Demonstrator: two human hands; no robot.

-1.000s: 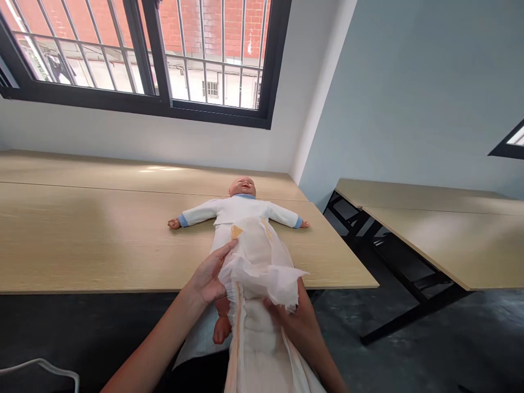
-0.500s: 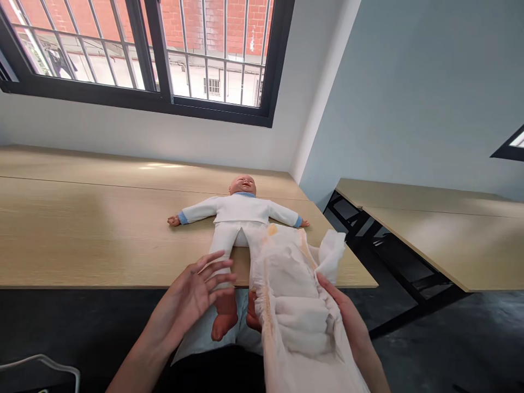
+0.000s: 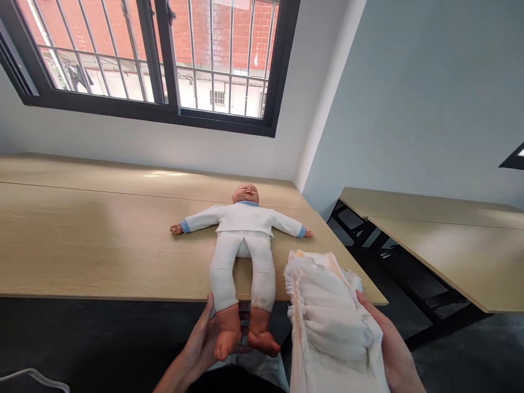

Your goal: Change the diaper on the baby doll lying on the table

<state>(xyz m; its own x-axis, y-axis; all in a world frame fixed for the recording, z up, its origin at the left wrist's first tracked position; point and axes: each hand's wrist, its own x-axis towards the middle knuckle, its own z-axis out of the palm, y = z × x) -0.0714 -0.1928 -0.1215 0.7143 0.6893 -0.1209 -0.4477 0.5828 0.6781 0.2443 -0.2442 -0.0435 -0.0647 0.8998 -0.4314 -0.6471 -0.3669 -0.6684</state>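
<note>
A baby doll [image 3: 243, 229] in white clothes with blue cuffs lies on its back on the wooden table [image 3: 102, 245], arms spread, bare feet hanging past the front edge. My left hand [image 3: 204, 338] cups the doll's left-side foot from below, fingers curled round it. My right hand [image 3: 388, 349] holds a crumpled white diaper [image 3: 331, 322] with yellowish edges, to the right of the doll's legs and partly over the table's front corner.
A barred window [image 3: 164, 60] runs along the wall behind the table. A second wooden table [image 3: 450, 240] on black legs stands to the right, with a dark floor gap between. A white curved object [image 3: 33, 376] shows at the bottom left.
The diaper has come off the doll's legs and moved right in my right hand. My left hand dropped from the doll's thigh to its foot. The doll's legs now show in full.
</note>
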